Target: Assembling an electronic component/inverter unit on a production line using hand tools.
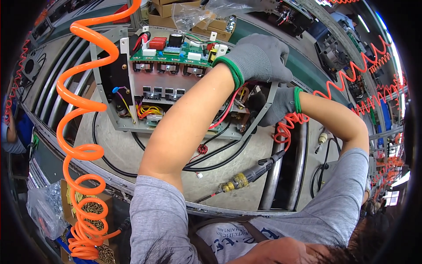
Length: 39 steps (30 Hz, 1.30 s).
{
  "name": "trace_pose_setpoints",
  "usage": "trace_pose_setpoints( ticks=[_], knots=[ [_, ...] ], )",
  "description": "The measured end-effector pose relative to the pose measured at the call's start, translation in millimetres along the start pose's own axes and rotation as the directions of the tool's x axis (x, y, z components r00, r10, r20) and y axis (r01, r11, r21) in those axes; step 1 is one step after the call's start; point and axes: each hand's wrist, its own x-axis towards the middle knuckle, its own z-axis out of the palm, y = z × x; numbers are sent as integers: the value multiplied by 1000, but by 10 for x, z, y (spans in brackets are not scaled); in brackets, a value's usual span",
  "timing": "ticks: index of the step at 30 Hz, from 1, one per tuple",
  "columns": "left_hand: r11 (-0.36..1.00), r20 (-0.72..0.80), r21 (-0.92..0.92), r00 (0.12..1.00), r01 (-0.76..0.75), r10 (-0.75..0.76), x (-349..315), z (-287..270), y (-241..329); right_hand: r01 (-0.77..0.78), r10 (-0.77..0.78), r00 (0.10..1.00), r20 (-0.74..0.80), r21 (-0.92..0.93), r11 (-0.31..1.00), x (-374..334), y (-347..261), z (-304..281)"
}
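An electrical power unit with an open metal frame (pixel 93 66) stands before me, carrying a green circuit board (pixel 176 58) on top. My left hand (pixel 266 55), in a grey glove with a green cuff, reaches across the board to the frame's upper right corner. Its fingers are bent, and what they hold is hidden. Also gloved, my right hand (pixel 280 107) is at the unit's right end, behind the slanting frame bar. Its fingers go into shadow inside the unit. Red and black wires (pixel 229 107) run beside the hands. Yellow wires (pixel 151 110) lie bundled lower in the unit.
An air screwdriver (pixel 246 176) lies on the worktop (pixel 220 167), attached to a red coiled hose (pixel 283 132). Black cables loop below the unit. A large orange coiled hose (pixel 83 103) hangs at left, above boxes of screws (pixel 94 209). Metal rollers (pixel 281 176) flank the worktop.
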Motion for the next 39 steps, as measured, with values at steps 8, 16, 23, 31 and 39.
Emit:
trace_pose_setpoints(
  ticks=[8,16,23,31,39],
  knots=[
    [999,-56,-37,998,-20,18,10,21,-72,-2,3,999,-44,33,999,-97,-77,-107],
    [997,73,-48,996,62,-58,23,-70,-7,-38,31,998,45,154,987,-113,79,-92],
    [999,39,-49,999,14,-12,-12,-50,12,103,-93,994,-51,245,964,-22,202,36],
    [1000,18,-3,999,30,-30,7,-28,12,367,-517,856,-3,-702,611,60,138,76],
    [1000,-47,-18,999,13,-14,49,20,-14,321,-423,902,90,-796,514,118,306,242]
  ],
)
